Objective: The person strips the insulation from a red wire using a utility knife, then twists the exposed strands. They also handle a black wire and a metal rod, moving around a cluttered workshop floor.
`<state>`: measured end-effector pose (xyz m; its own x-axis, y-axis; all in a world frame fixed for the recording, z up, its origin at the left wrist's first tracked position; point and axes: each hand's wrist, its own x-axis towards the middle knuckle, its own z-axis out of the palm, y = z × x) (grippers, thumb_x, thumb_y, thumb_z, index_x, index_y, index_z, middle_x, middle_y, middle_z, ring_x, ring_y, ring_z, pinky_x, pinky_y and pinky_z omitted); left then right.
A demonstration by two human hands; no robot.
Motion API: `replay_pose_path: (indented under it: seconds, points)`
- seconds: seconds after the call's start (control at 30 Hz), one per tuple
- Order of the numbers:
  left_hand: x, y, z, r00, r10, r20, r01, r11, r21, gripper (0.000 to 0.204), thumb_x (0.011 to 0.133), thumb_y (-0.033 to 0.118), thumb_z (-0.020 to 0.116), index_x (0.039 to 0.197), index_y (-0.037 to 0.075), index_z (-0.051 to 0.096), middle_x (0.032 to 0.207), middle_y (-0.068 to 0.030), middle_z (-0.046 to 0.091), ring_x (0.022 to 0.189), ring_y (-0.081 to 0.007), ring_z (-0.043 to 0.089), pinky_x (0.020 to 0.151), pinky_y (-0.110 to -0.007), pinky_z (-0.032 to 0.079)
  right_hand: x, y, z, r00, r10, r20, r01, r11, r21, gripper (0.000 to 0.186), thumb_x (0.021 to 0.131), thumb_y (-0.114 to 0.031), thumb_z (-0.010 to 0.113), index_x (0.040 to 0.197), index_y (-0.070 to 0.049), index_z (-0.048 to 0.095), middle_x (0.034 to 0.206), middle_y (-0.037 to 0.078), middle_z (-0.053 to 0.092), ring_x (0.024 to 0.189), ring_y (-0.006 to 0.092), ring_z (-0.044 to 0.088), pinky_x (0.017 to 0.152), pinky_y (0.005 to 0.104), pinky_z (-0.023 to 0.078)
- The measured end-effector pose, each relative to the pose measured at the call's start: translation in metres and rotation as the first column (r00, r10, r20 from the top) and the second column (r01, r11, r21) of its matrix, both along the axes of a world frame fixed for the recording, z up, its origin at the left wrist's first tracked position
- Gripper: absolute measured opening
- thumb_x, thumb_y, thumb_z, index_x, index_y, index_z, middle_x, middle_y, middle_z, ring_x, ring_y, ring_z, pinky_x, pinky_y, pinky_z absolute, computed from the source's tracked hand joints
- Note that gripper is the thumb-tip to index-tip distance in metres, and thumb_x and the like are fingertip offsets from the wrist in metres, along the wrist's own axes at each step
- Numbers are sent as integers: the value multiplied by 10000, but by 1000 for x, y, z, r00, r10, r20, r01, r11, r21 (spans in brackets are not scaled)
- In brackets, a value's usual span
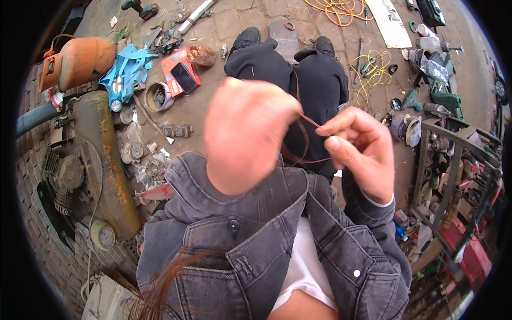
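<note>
A thin reddish-brown wire or strip [313, 161] hangs in loops between my hands, over my dark trousers [320, 80]. My right hand [365, 149] pinches it between thumb and forefinger, the other fingers curled. Close by on its left, my left hand [242, 136] is raised in front of my jacket and smeared by motion. It looks closed like a fist, and the strand runs out from its fingertips toward my right hand. The exact grip of the left fingers is blurred. One short stretch of the strand spans the gap between both hands.
On the left lie an orange gas cylinder [90, 61], a blue plastic bag [128, 69], a phone [184, 77] on a red box [169, 65], and a copper-coloured bundle [201, 55]. Yellow cord [368, 80] and a metal frame [445, 181] stand out at right.
</note>
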<state>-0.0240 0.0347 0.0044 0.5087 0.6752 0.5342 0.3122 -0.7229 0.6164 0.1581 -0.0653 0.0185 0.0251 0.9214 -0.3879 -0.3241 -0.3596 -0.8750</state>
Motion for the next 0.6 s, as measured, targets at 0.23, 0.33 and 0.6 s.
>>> replay_pose_path:
  seconds: [0.23, 0.33, 0.6]
  points:
    - [-48, 46, -13, 866, 479, 141, -471, 878, -87, 41, 870, 4, 657, 900, 28, 644, 870, -14, 583, 752, -100, 520, 661, -223, 419, 62, -25, -4, 963, -9, 269, 17, 999, -28, 180, 883, -165, 688, 836, 3, 643, 721, -10, 604, 588, 18, 459, 524, 186, 347]
    - [-70, 64, -18, 813, 542, 214, -527, 840, -126, 16, 901, 13, 639, 912, 2, 636, 872, 16, 556, 750, -64, 503, 663, -203, 420, 80, -34, -12, 963, -68, 260, 64, 998, 24, 192, 884, -174, 684, 837, 6, 639, 747, 14, 624, 602, 32, 464, 536, 196, 351]
    - [-94, 113, 8, 861, 478, 170, -426, 864, -269, 107, 915, 60, 653, 997, -6, 669, 884, -1, 630, 827, -67, 562, 744, -206, 464, 89, -45, -14, 916, -270, 298, 235, 960, 150, 152, 907, -128, 655, 853, 12, 634, 758, 17, 624, 609, 39, 469, 557, 196, 366]
